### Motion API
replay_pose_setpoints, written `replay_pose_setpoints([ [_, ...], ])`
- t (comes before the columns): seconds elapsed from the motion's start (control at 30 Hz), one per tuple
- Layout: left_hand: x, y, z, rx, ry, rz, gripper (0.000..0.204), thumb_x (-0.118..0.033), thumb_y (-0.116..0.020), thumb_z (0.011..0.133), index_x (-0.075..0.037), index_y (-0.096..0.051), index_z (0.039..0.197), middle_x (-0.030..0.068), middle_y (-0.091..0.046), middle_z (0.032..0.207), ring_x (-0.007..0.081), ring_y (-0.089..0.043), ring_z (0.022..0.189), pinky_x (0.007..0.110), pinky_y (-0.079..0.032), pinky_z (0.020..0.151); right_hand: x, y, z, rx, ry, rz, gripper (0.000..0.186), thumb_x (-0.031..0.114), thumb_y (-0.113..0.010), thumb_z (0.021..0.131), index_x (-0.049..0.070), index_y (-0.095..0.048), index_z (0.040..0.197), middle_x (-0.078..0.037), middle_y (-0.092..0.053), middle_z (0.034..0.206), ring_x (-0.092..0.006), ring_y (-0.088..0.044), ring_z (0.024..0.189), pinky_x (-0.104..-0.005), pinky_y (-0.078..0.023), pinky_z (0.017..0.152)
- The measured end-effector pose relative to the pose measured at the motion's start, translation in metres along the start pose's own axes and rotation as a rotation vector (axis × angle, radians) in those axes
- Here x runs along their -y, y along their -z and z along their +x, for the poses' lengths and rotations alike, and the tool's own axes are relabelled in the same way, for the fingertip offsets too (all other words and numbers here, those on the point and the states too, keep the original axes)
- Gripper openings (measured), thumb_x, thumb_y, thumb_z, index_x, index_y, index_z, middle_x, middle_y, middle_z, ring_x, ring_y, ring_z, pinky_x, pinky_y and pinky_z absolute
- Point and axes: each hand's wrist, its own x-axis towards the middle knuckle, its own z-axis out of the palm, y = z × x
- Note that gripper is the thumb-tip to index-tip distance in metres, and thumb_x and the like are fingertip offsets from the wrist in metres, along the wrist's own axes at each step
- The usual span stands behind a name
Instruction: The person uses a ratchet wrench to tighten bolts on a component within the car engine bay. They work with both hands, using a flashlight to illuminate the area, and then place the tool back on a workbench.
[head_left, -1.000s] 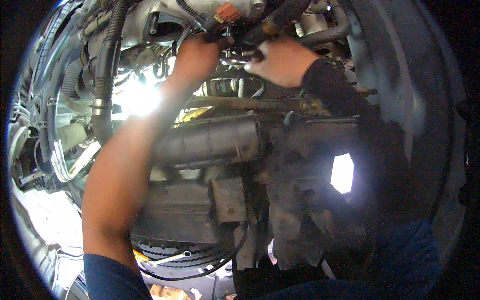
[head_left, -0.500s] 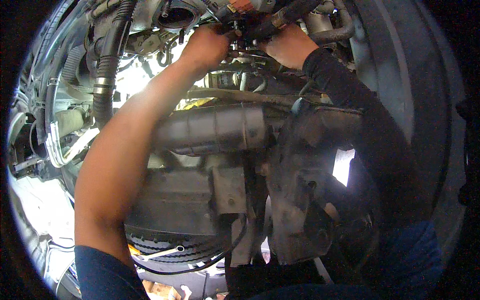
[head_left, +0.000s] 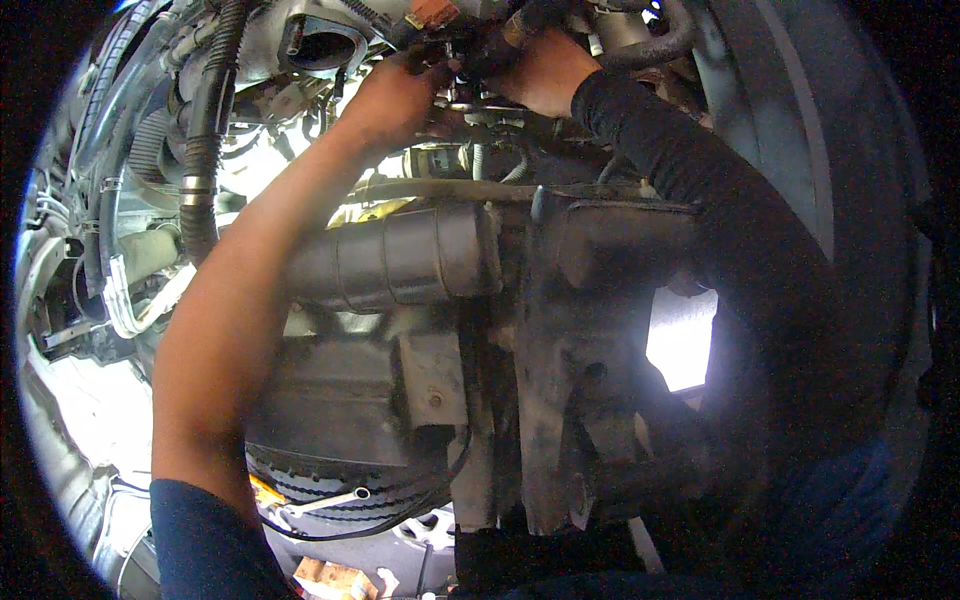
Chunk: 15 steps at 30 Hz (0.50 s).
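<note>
My left hand is up among the engine parts at the top, its fingers curled beside a small metal fitting; what they grip is too small to name. My right hand, at the end of a dark sleeve, reaches in from the right of that fitting, fingers bent and partly hidden under a black hose. An orange connector is just above the hands. A round dark port in a metal housing lies to the upper left of my left hand.
Below are a black ribbed cylinder, dark plastic and metal panels, a tyre, a combination wrench and a cardboard box. Large hoses run down the left; a dark body panel bounds the right.
My right hand and forearm have moved up and slightly left from a second ago. My left hand stays by the fitting, shifted slightly. The whole view has shifted a little.
</note>
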Motion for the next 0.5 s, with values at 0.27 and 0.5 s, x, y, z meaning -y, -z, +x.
replay_pose_setpoints([
  [0.27, -0.002, 0.000, 0.000, -0.051, 0.088, 0.091, 0.033, -0.031, -0.056, 0.103, -0.004, -0.066, 0.120, 0.0110, -0.074, 0.105, 0.0208, -0.073, 0.083, 0.037, -0.055, 0.079, 0.007, 0.002, -0.007, 0.095, -0.168, 0.123, 0.063, 0.053, -0.071, 0.081, 0.006, -0.064, 0.123, -0.020, -0.070, 0.112, -0.0381, -0.066, 0.103, -0.0467, -0.052, 0.095],
  [0.5, -0.004, -0.002, 0.000, -0.061, 0.043, 0.164, 0.034, -0.030, -0.051, 0.103, -0.007, -0.066, 0.123, 0.0138, -0.074, 0.104, 0.0244, -0.069, 0.088, 0.039, -0.054, 0.079, 0.020, 0.014, -0.010, -0.002, -0.035, 0.040, 0.068, 0.059, -0.078, 0.074, 0.001, -0.072, 0.109, -0.024, -0.073, 0.101, -0.0398, -0.071, 0.093, -0.0477, -0.057, 0.088],
])
